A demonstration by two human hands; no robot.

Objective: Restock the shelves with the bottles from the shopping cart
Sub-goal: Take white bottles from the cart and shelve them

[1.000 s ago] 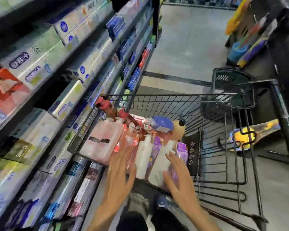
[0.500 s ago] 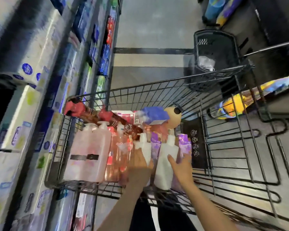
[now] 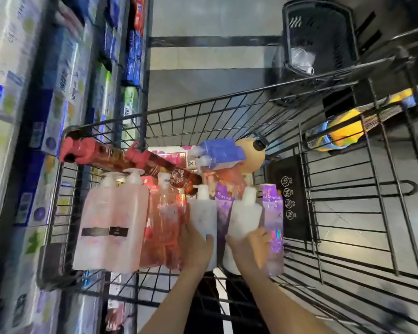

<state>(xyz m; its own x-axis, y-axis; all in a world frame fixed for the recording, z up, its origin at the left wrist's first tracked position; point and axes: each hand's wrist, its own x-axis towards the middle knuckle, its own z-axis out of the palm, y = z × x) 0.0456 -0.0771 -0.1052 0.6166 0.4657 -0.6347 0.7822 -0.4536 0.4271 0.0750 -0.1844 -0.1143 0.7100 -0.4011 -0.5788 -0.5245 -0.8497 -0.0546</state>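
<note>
A black wire shopping cart (image 3: 227, 109) holds several pump bottles in its near left part. My left hand (image 3: 197, 247) grips a white pump bottle (image 3: 204, 210). My right hand (image 3: 250, 249) grips a second white pump bottle (image 3: 244, 218) just to its right. Purple tubes (image 3: 272, 213) stand between and beside the white bottles. Left of my hands stand two large pale pink bottles (image 3: 111, 225) and clear red bottles (image 3: 163, 225). Dark brown bottles with red pumps (image 3: 121, 156) lie across the top.
Shelves (image 3: 58, 92) packed with boxed goods run along the left, close to the cart. A blue-capped pack (image 3: 221, 153) and a tan round bottle (image 3: 251, 155) lie further in. A black basket (image 3: 316, 44) stands on the floor beyond; yellow toys (image 3: 343, 131) lie right.
The view has tilted down onto the cart. Both hands reached in from above the bottles and now each holds a white pump bottle.
</note>
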